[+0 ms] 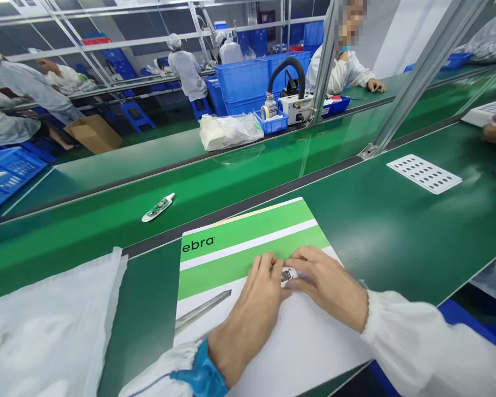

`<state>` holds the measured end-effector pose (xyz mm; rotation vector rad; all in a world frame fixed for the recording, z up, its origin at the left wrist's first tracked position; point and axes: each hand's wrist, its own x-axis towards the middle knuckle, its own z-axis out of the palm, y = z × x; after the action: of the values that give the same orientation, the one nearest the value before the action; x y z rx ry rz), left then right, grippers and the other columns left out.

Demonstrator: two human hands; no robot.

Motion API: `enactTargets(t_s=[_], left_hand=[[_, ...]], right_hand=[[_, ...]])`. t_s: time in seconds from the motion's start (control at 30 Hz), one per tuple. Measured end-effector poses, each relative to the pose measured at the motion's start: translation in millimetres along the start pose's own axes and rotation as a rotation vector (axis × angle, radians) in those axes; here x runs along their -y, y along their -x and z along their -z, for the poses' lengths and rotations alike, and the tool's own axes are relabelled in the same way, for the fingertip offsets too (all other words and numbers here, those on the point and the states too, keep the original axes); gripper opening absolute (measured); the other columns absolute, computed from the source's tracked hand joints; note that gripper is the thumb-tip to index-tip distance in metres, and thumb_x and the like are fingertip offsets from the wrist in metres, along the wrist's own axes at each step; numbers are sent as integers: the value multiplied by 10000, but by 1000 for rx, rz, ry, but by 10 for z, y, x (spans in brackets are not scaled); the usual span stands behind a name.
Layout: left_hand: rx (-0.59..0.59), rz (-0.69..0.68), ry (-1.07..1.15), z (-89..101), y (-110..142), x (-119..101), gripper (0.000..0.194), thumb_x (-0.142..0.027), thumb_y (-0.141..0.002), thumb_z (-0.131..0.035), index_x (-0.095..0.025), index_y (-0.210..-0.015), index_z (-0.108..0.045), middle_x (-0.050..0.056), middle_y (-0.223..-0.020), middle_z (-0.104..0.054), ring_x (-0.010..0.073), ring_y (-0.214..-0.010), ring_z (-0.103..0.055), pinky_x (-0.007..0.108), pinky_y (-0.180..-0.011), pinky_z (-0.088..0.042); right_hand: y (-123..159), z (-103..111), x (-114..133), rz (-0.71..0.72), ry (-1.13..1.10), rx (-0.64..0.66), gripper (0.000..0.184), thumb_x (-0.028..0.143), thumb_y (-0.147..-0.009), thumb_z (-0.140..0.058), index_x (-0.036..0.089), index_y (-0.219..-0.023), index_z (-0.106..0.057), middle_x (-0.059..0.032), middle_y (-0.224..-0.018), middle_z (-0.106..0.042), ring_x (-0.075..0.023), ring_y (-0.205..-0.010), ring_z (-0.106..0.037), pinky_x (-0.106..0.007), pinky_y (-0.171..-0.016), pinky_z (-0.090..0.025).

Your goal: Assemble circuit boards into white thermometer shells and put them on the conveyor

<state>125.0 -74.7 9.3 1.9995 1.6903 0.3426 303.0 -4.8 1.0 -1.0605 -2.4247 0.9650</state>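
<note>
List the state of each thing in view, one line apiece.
Left hand: fingers on the small part, blue cuff at the wrist.
Right hand: fingertips on the small part.
Small white-and-metal part: held between both hands.
Printed green-and-white sheet: lying flat under the hands.
White perforated plate: lying flat, untouched.
Slim white-and-green item: lying loose beyond the sheet.

Left hand (246,320), right hand (326,284) around small component (289,275)

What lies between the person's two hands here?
In the head view, a small white-and-dark part sits between the left hand and right hand, above a green-and-white printed sheet.
</note>
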Motion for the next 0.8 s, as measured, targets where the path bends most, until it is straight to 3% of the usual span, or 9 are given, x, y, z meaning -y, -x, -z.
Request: enactTargets(t_s=[0.1,0.2,0.4,0.57,0.7,0.8], left_hand=[[28,-2,145,195,-16,5,358,-318,-944,-526,-198,-1281,-517,92,-1269,-529,241,-1195,-479,419,-1030,-430],[-76,-2,203,263,-235,-110,416,-429,-1008,-349,-160,-1271,-527,103,-1253,-569,227,-1190,-501,416,-1046,-415],[-280,-175,62,-131,-605,-396,386,-383,-1027,-286,-179,-1191,-570,92,-1250,-573,234,-1172,-500,416,-1011,-426],[-176,-269,-115,-41,-724,-155,364,-418,-1018,-328,-185,-1163,-567,87,-1246,-563,234,-1127,-490,426,-964,-431],[-126,-274,-82,23,-803,67,335,-403,-1015,-351,-169,-1114,-570,94,-1209,-552,220,-1095,-474,400,-958,-431],[-122,-280,-36,43,-767,64,284,-362,-1013,-372,-174,-1103,-565,96,-1218,-549,220,-1091,-465,407,-966,-419]], right_hand=[[183,-198,-30,10,44,-95,190,304,-930,-590,247,-1100,-653,-71,-1013,-589,-229,-936,-546,-402,-786,-500],[209,-308,-73,72,85,-190,195,296,-935,-580,223,-1103,-647,-83,-1009,-585,-233,-923,-549,-408,-788,-512],[228,-446,-118,284,174,-538,205,101,-916,-465,141,-968,-659,-128,-961,-628,-256,-937,-567,-363,-703,-541],[237,-445,-78,225,253,-482,124,172,-928,-562,123,-945,-675,-83,-889,-632,-219,-821,-543,-349,-656,-493],[249,-460,-78,162,280,-430,218,236,-901,-640,79,-1051,-650,-64,-864,-602,-199,-789,-508,-356,-640,-448],[273,-416,-15,152,238,-399,217,223,-902,-640,73,-1058,-643,-61,-890,-599,-184,-796,-494,-345,-653,-433]])
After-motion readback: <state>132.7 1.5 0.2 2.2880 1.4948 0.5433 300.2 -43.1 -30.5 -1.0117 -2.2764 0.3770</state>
